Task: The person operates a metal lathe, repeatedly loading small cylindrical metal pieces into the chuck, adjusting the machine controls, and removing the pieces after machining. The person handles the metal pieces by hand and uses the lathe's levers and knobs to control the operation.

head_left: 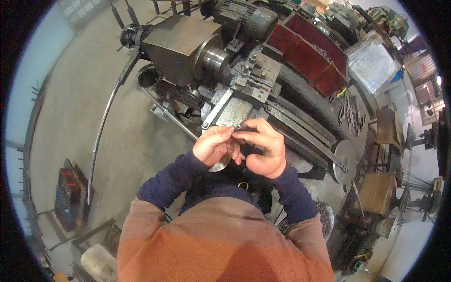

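Observation:
My hands meet in front of my body, above the near side of a metal lathe [235, 113]. A small round metal part [238, 127] with a hole in its end sits between my fingertips. My left hand [211, 146] pinches it with the thumb and forefinger, its other fingers curled beneath. From the other side my right hand [267, 146] closes on the same part with its fingertips. Most of the part is hidden by the fingers. Just beyond them is the tool post [253, 75] with its bolts, and left of that the bright spindle end [216, 58].
A dark red tray [307, 51] with metal chips lies behind the lathe bed. Several wrenches [350, 113] rest at the right, near a handwheel [344, 162]. A long bent lever [105, 122] reaches down at left. An electric motor [249, 19] stands at the back.

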Demonstrator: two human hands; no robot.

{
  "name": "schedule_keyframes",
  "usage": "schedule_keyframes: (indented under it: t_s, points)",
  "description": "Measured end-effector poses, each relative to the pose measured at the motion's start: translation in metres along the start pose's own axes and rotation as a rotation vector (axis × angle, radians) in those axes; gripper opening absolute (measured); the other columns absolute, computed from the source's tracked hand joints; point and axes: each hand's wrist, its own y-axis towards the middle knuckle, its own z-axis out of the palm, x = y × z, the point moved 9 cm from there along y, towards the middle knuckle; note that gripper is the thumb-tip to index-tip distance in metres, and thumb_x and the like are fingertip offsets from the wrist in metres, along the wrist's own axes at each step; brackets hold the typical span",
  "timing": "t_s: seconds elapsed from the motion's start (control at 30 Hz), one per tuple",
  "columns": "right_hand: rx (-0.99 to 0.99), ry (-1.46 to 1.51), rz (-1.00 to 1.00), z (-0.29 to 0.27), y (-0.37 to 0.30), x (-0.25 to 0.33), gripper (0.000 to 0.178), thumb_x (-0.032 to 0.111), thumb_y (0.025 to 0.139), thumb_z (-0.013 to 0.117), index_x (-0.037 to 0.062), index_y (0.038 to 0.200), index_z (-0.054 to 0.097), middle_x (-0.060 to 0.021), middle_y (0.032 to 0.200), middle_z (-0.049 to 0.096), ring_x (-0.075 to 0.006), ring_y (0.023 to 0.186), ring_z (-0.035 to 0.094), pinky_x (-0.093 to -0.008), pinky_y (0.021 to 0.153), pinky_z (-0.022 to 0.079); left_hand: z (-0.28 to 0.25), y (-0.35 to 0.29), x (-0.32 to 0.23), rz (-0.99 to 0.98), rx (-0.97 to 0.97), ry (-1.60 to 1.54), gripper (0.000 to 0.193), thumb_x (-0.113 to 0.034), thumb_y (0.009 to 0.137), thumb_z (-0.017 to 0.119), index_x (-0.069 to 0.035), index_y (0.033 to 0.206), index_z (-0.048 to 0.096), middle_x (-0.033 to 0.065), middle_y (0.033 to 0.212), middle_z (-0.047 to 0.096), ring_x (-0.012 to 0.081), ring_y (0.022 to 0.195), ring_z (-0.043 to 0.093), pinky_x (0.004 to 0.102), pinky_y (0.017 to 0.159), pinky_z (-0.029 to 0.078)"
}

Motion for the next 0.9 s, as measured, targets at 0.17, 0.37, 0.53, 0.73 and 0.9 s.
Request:
schedule_keyframes:
  t_s: [0.17,0.37,0.53,0.73,0.9]
  points:
    - [0.079,-0.246,-0.127,0.004,-0.002,0.006,0.044,0.022,0.059,0.058,0.0002,0.097,0.059,-0.0190,0.095,0.054,-0.0355,0.083,0.054,-0.0379,0.072,0.046,-0.011,-0.002,-0.050,0.166,-0.156,0.642,0.027,-0.021,0.090,0.051,0.003,0.086,0.060,0.0068,0.067,0.061,0.0115,0.062,0.059,0.0247,0.060,0.048]
    - [0.077,-0.223,-0.139,0.010,0.005,0.014,0.046,0.011,0.051,0.058,-0.0015,0.095,0.059,-0.0189,0.098,0.054,-0.0353,0.083,0.056,-0.0375,0.071,0.047,-0.003,0.002,-0.050,0.084,-0.092,0.761,0.032,-0.028,0.091,0.050,0.001,0.085,0.061,0.0059,0.067,0.063,0.0093,0.061,0.058,0.0232,0.059,0.046]
    - [0.091,-0.281,-0.152,0.011,0.004,0.016,0.049,0.007,0.049,0.057,-0.0014,0.098,0.058,-0.0204,0.098,0.053,-0.0362,0.083,0.055,-0.0385,0.070,0.047,-0.006,0.002,-0.043,0.042,-0.088,0.723,0.033,-0.030,0.091,0.050,0.002,0.089,0.061,0.0076,0.073,0.063,0.0118,0.064,0.061,0.0255,0.060,0.047]
    - [0.150,-0.356,-0.173,0.016,0.002,0.012,0.048,0.009,0.051,0.058,-0.0035,0.098,0.057,-0.0224,0.100,0.051,-0.0372,0.083,0.055,-0.0398,0.071,0.047,0.014,0.002,-0.068,0.150,-0.133,1.334,0.025,-0.024,0.087,0.055,0.000,0.085,0.062,0.0079,0.063,0.060,0.0090,0.061,0.057,0.0274,0.058,0.045]
    - [0.147,-0.315,-0.175,0.015,0.005,0.013,0.047,0.012,0.052,0.058,-0.0028,0.096,0.057,-0.0213,0.101,0.053,-0.0368,0.083,0.055,-0.0396,0.071,0.047,0.019,0.002,-0.102,0.408,-0.166,1.684,0.024,-0.028,0.077,0.057,-0.005,0.072,0.062,0.0178,0.061,0.056,0.0345,0.058,0.056,0.0419,0.052,0.044]
